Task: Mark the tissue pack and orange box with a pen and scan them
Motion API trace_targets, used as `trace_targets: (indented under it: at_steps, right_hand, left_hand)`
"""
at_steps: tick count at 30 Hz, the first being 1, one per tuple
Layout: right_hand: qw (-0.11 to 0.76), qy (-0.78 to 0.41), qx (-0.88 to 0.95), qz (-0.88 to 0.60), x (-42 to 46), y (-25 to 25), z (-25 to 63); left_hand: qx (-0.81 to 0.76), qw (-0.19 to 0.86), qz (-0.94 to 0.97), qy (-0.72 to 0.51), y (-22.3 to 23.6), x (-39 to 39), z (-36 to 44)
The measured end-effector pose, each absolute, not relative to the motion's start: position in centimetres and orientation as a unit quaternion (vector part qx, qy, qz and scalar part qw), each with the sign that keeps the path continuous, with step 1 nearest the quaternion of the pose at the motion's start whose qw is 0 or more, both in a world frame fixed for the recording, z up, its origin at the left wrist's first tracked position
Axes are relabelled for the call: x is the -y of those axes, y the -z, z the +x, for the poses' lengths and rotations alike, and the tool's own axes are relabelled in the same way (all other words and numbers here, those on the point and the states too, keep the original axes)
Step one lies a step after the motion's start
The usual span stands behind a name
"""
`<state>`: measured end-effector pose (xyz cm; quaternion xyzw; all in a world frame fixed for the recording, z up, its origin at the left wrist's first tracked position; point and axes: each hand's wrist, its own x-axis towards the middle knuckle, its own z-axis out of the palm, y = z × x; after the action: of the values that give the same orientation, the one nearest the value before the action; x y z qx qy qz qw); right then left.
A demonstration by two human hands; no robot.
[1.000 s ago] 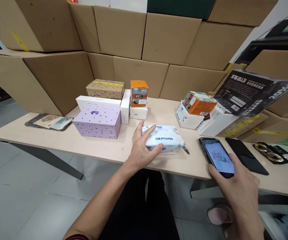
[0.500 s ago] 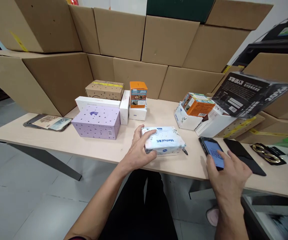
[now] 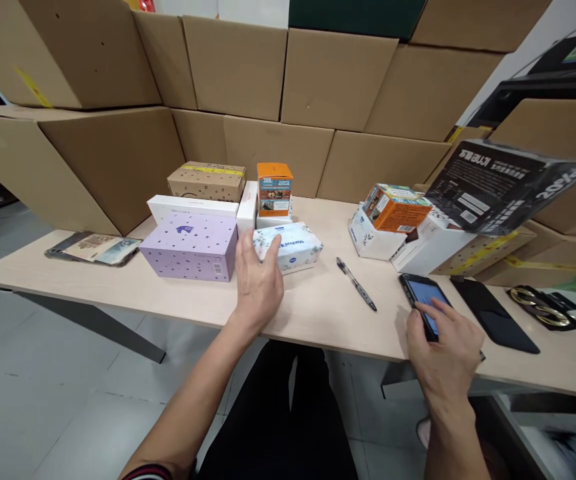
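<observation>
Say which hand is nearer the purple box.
Left: the left hand is beside the purple box, at the tissue pack; the right hand is far right, at the phone.

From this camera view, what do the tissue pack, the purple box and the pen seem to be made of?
The tissue pack: probably thin, slightly glossy plastic film, judging by its soft, rounded edges. The purple box: likely smooth printed cardboard, fairly matte, with flat faces and crisp edges. The pen: probably hard, shiny plastic; its barrel looks partly clear.

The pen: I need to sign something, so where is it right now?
In the head view, the pen lies right of centre on the table, between the tissue pack and the phone.
</observation>
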<state>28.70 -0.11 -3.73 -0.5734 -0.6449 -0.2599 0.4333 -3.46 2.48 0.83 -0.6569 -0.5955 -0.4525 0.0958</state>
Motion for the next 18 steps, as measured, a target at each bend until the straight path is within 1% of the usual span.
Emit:
trace_targets:
  at_steps: [1, 3, 6, 9, 12, 15, 18]
  right_hand:
    - [0.436, 0.256, 0.645, -0.573, 0.0, 3.4, 28.6]
    - [0.431, 0.238, 0.651, -0.577, -0.5, 2.1, 28.5]
    - [0.393, 0.208, 0.672, -0.592, -2.5, -1.1, 28.2]
    - [0.369, 0.207, 0.667, -0.614, -6.2, -5.2, 27.4]
    - [0.295, 0.177, 0.645, -0.683, -10.4, -8.3, 26.2]
    - [0.244, 0.190, 0.590, -0.746, -13.4, -9.6, 25.0]
    - [0.196, 0.201, 0.572, -0.771, -14.5, -9.6, 24.2]
  left_hand:
    - [0.594, 0.132, -0.657, 0.446, -0.7, -2.5, -3.3]
    - [0.592, 0.163, -0.664, 0.427, -0.6, -2.6, -2.9]
    - [0.595, 0.163, -0.671, 0.411, -0.3, -2.8, -2.8]
    - [0.590, 0.159, -0.671, 0.420, 0.0, -3.0, -3.2]
    - [0.576, 0.159, -0.680, 0.425, 0.3, -3.0, -3.6]
    - [0.582, 0.189, -0.677, 0.409, 0.3, -2.9, -3.7]
    - [0.589, 0.220, -0.665, 0.403, 0.0, -2.6, -3.4]
